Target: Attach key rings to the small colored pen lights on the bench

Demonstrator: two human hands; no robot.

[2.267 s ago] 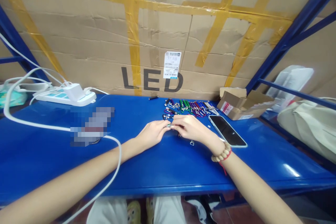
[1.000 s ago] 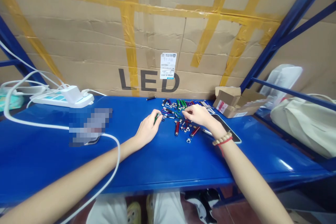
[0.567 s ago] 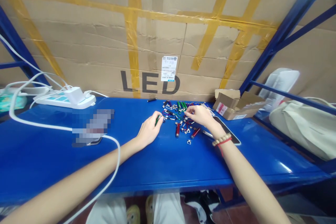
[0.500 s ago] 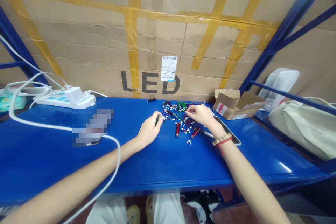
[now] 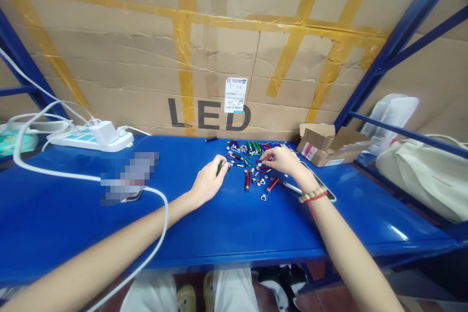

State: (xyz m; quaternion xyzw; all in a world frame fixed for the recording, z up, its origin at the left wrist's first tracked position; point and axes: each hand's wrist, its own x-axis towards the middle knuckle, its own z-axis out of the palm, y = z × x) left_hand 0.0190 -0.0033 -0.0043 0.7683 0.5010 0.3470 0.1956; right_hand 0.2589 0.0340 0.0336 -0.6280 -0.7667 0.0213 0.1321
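My left hand (image 5: 208, 179) is closed around a green mini flashlight (image 5: 220, 167), most of it hidden by the fingers. To its right, my right hand (image 5: 281, 160) pinches at the pile, thumb and fingertips together beside a bluish carabiner loop (image 5: 259, 162). What lies between those fingertips is too small to make out. Around the hands are a green carabiner (image 5: 248, 162), silvery button-like pieces and small clips. Two red flashlight tubes (image 5: 247, 181) lie nearer me, with a silver tube (image 5: 292, 187) by my right wrist. Green tubes (image 5: 253, 146) are lined up behind.
A blue tabletop (image 5: 234, 229) carries everything. At the left are a white power strip (image 5: 119, 142) with a cable (image 5: 73, 173) crossing my left forearm, and a blurred-out object (image 5: 135, 175). An open small carton (image 5: 329, 148) stands right; a large cardboard box (image 5: 139, 58) rises behind.
My right hand has shifted slightly to the right, and a bluish carabiner loop now shows at its fingertips. My left hand stays in place with the green flashlight.
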